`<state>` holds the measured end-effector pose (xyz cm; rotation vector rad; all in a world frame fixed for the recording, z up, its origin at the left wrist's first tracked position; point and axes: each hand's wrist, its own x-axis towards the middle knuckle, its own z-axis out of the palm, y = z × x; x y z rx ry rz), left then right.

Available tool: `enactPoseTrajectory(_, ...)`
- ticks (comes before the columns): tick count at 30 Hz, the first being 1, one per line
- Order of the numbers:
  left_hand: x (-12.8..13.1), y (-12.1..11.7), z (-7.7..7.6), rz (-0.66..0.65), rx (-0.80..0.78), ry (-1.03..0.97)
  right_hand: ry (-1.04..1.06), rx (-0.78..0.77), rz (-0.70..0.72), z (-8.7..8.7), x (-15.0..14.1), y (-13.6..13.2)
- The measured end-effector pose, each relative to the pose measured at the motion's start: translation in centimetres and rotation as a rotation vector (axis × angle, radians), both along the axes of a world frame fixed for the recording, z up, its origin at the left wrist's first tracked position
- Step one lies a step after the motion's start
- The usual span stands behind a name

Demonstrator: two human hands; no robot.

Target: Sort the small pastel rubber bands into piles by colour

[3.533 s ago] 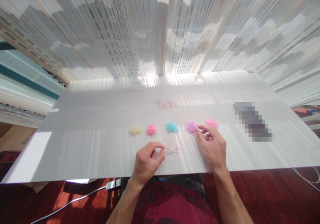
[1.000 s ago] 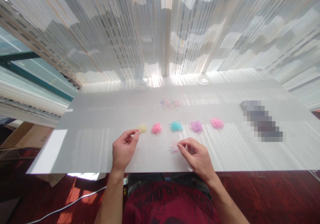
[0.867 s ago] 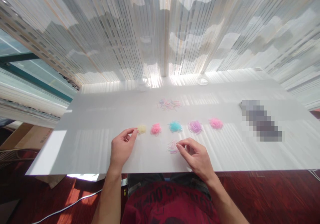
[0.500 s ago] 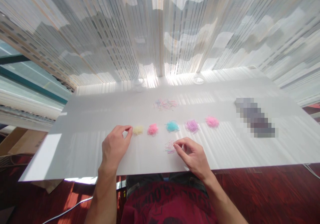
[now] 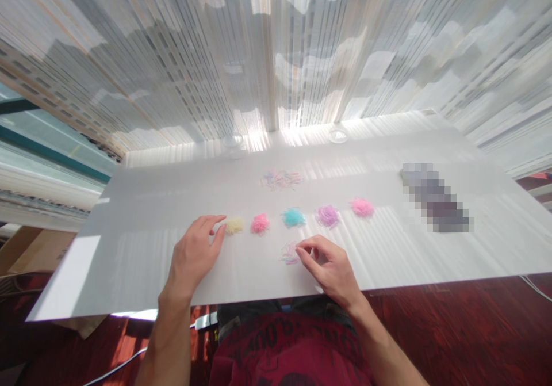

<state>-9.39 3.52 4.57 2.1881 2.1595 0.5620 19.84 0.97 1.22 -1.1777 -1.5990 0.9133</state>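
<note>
My left hand [image 5: 196, 253] is beside the left edge of a small pale-yellow heap of thin strands [image 5: 234, 226], its thumb and forefinger apart with nothing visible between them. My right hand [image 5: 330, 265] has thumb and forefinger pinched together at the right edge of a loose mixed-colour bunch of strands [image 5: 288, 253]; whatever is in the pinch is too small to make out. To the right of the yellow heap, in a row, lie a coral-pink heap [image 5: 260, 224], a turquoise heap [image 5: 294, 217], a purple heap [image 5: 328, 216] and a pink heap [image 5: 362, 207].
Further back on the white table [image 5: 164, 202] lies another mixed-colour scatter of strands [image 5: 282, 179]. Two clear round containers, the left one [image 5: 233, 142] and the right one [image 5: 338, 136], stand near the curtain [image 5: 276, 46]. A blurred-out dark object [image 5: 435, 197] lies at right.
My left hand went from the mixed bunch to the yellow heap, and its pinched fingers have now parted. My right hand moved from the purple heap to the mixed bunch. The view shifted slightly.
</note>
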Motion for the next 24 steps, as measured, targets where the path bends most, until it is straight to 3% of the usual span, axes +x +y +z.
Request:
enactPoseTrajectory(7, 0.0, -0.3, -2.6, -0.074, 0.155, -0.052, -0.001, 0.001, 0.001, 0.0, 0.0, 0.0)
enactPoseTrajectory(14, 0.6, -0.6, -3.8, -0.073, 0.146, -0.11, 0.002, -0.001, -0.002, 0.0, 0.0, 0.0)
enactPoseTrajectory(24, 1.0, -0.9, -5.5, -0.152, 0.158, -0.042, -0.002, 0.002, 0.001, 0.1, 0.0, 0.1)
